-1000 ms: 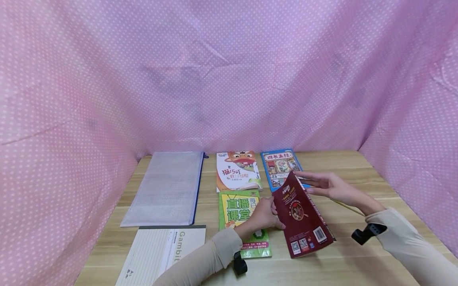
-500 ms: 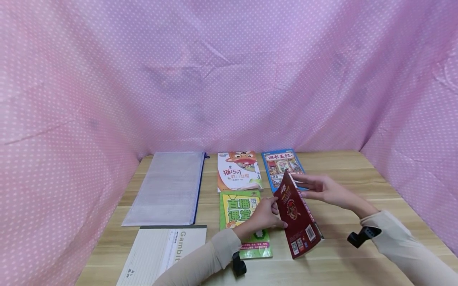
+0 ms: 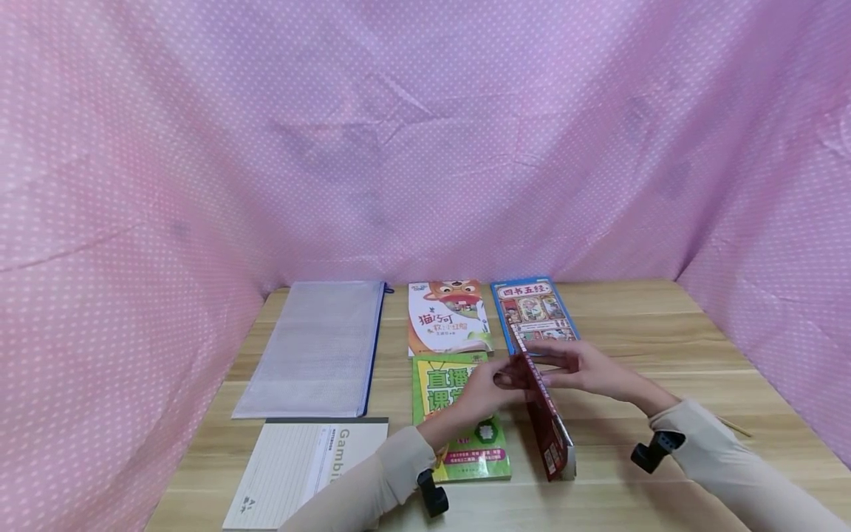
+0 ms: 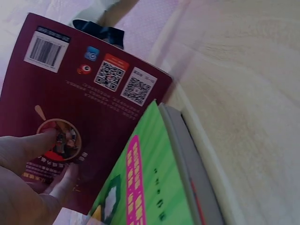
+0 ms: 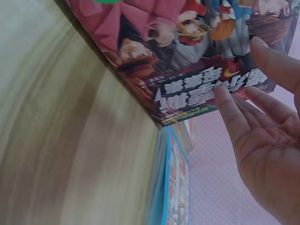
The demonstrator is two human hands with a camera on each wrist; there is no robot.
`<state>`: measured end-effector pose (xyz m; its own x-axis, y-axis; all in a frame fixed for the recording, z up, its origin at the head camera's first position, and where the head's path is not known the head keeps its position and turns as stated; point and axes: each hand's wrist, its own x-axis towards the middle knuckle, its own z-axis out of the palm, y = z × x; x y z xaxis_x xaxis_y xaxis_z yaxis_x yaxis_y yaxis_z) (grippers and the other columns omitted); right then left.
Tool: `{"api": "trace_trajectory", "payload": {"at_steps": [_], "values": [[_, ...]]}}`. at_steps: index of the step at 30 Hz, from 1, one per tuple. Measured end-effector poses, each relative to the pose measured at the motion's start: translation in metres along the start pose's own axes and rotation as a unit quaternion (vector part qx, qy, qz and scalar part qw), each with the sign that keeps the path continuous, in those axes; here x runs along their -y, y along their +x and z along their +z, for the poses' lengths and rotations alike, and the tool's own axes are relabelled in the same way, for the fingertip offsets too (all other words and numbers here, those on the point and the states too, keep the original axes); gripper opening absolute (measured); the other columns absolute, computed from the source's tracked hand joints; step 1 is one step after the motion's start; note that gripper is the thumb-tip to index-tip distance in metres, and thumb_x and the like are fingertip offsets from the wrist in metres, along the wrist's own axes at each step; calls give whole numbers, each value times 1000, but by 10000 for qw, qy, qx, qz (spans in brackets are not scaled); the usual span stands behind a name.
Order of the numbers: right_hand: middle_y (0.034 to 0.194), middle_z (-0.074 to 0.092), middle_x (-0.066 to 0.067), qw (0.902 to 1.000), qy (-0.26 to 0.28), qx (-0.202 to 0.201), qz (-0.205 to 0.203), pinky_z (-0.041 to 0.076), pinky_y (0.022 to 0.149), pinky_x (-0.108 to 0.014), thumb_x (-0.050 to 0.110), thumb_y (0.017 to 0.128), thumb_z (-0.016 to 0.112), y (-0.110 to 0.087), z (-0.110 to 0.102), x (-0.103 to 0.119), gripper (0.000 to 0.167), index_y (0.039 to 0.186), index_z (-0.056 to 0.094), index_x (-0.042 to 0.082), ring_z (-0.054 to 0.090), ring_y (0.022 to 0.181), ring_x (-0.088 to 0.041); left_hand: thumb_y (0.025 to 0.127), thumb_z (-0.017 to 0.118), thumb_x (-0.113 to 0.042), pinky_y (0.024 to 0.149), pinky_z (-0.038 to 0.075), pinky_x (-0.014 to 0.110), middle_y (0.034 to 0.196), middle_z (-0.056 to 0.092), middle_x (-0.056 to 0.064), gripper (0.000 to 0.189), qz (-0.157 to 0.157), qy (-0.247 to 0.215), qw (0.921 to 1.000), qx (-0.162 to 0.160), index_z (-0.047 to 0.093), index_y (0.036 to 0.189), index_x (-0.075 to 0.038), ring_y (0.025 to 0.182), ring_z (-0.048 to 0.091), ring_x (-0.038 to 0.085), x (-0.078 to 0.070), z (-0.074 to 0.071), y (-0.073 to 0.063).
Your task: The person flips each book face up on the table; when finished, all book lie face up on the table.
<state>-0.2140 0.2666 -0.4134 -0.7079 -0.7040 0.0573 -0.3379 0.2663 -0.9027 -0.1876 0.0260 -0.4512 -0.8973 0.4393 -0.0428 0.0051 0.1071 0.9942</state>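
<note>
In the head view, a maroon paperback book [image 3: 549,432] stands nearly upright on the table with its narrow side toward me. My left hand [image 3: 488,388] lies against its back cover, reaching over the green book [image 3: 465,462]. The left wrist view shows that hand's fingers [image 4: 28,150] on the maroon back cover, near a round picture. On the other side, my right hand [image 3: 585,373] has its fingertips at the illustrated front cover [image 5: 187,51]. In the right wrist view its fingers [image 5: 232,112] are spread and mostly straight.
A blue-edged book [image 3: 532,303] and a white book with an orange cartoon animal [image 3: 432,303] lie at the back. To the left are a white mesh zipper pouch [image 3: 312,347] and a Gambit notebook [image 3: 286,465]. A thin yellowish stick [image 3: 734,426] shows by the right sleeve.
The maroon book has swung from leaning with its back cover toward me to nearly upright. My right hand has moved left with it; my left hand stays near the same place.
</note>
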Motion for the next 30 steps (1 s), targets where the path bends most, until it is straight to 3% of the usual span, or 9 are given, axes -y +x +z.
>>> {"api": "trace_trajectory", "payload": {"at_steps": [7,11,17,22,27,30], "values": [[154,44,-30,9995,-135,-43,275,52,105,-26,15,97,70,-1,7,-4,67,155,39,1,48,130,10,93,75,-16,93,58,23,125,69,8,66,316,-298,9990,117,47,152,-12,110,70,19,-4,-12,-4],[153,48,-26,9985,-443,-74,316,52,106,-30,19,96,72,1,11,-5,68,154,42,5,47,130,11,94,75,-18,93,59,25,126,68,9,68,286,-419,9986,133,45,154,-15,113,69,20,-6,-19,-6],[153,46,-29,9994,-99,103,328,56,100,-29,15,94,73,6,18,-9,69,154,41,3,57,131,-10,95,74,-20,94,59,28,130,64,9,68,206,-581,9980,162,43,155,-23,118,66,23,-7,-29,-10],[152,48,-27,9994,-132,251,209,57,101,-33,13,94,73,9,22,-14,66,153,44,5,60,129,-19,96,72,-20,96,58,30,135,61,11,69,257,-566,9977,277,40,157,-23,122,64,26,-7,-38,-14],[151,50,-25,9990,-307,310,71,56,101,-43,10,95,71,12,25,-16,59,150,49,4,56,131,-44,98,71,-20,99,57,32,139,58,12,68,171,-551,9976,393,38,158,-26,125,63,26,-5,-47,-17],[150,51,-24,9987,-386,341,24,56,100,-47,11,95,71,14,26,-17,57,148,51,4,52,132,-50,98,71,-22,100,57,33,140,57,11,68,38,-560,9974,441,39,157,-27,127,62,25,-4,-51,-20]]}}
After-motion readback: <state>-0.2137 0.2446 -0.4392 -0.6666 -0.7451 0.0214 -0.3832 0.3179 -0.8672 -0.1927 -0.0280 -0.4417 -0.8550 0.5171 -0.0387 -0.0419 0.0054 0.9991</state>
